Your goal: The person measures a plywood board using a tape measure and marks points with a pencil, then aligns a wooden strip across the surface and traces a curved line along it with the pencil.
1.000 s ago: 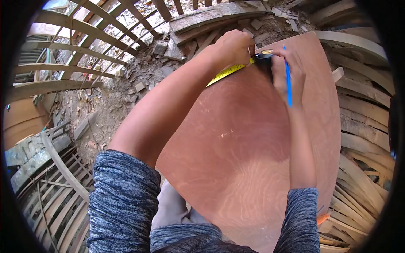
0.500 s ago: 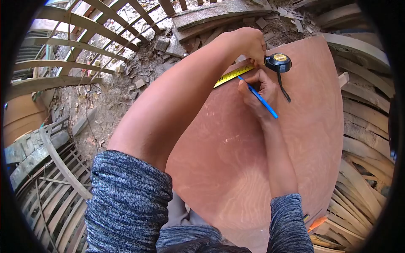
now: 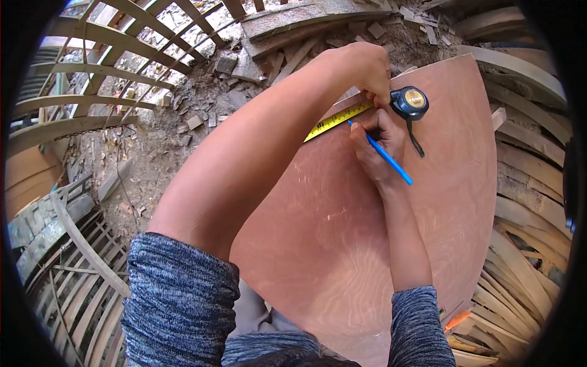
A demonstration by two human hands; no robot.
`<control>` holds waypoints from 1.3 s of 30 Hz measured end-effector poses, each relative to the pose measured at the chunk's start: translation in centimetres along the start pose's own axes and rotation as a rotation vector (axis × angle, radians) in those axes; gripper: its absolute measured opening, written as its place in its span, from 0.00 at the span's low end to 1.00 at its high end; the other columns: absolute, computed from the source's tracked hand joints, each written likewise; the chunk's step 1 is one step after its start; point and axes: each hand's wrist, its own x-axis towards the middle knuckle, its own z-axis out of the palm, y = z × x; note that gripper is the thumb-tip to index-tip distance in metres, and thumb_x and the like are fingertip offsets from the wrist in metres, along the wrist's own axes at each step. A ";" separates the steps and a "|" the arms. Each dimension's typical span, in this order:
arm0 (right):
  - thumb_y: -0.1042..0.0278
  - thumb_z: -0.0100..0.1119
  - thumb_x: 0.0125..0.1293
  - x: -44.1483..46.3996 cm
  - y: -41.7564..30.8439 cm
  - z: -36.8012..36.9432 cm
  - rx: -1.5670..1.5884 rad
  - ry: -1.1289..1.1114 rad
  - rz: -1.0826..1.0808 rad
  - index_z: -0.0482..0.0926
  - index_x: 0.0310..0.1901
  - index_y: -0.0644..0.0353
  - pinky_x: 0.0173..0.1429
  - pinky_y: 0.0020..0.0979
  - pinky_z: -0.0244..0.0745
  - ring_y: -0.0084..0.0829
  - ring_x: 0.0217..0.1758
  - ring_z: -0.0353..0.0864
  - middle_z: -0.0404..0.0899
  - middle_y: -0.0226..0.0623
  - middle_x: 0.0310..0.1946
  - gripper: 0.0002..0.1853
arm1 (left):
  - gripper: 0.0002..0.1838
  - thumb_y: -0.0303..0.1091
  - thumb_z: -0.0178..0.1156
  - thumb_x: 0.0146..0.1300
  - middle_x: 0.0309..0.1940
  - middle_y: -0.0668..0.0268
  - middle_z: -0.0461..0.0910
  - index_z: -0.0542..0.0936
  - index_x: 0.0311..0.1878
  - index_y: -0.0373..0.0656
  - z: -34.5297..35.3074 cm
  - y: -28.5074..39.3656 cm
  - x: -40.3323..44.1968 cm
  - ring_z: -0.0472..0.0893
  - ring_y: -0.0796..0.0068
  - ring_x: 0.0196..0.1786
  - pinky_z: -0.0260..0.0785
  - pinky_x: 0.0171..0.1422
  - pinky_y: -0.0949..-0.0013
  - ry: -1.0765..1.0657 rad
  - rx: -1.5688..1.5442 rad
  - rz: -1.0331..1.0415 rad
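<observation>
A yellow tape blade lies along the far left edge of a reddish-brown plywood sheet. My left hand pinches the blade beside the black tape measure case, whose strap hangs down onto the sheet. Just below, my right hand grips a blue pen; its tip touches or nearly touches the wood at the blade's lower edge. My left forearm hides the blade's far end.
Curved wooden ribs run down the right side. Slatted frames stand at the upper left, over ground strewn with wood scraps. Planks lie beyond the sheet. An orange object is near its lower right edge.
My right hand has left the tape case and moved left and down to the blade, bringing the pen's tip to its edge. My left hand has shifted slightly right.
</observation>
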 end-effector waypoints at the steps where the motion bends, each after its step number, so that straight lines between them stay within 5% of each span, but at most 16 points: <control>1: 0.70 0.70 0.64 0.0 -0.1 0.0 0.000 -0.002 0.006 0.72 0.27 0.59 0.25 0.30 0.66 0.21 0.18 0.71 0.72 0.34 0.16 0.14 | 0.18 0.39 0.76 0.47 0.34 0.64 0.91 0.91 0.43 0.43 0.0 0.0 0.1 0.91 0.72 0.39 0.83 0.48 0.67 -0.002 0.015 -0.011; 39: 0.71 0.71 0.66 0.2 -0.9 -0.1 0.002 -0.025 0.023 0.70 0.27 0.58 0.23 0.29 0.66 0.17 0.18 0.71 0.70 0.32 0.15 0.17 | 0.17 0.38 0.75 0.45 0.32 0.64 0.90 0.90 0.40 0.43 -0.2 -0.2 0.0 0.89 0.72 0.38 0.81 0.45 0.67 0.006 -0.015 0.009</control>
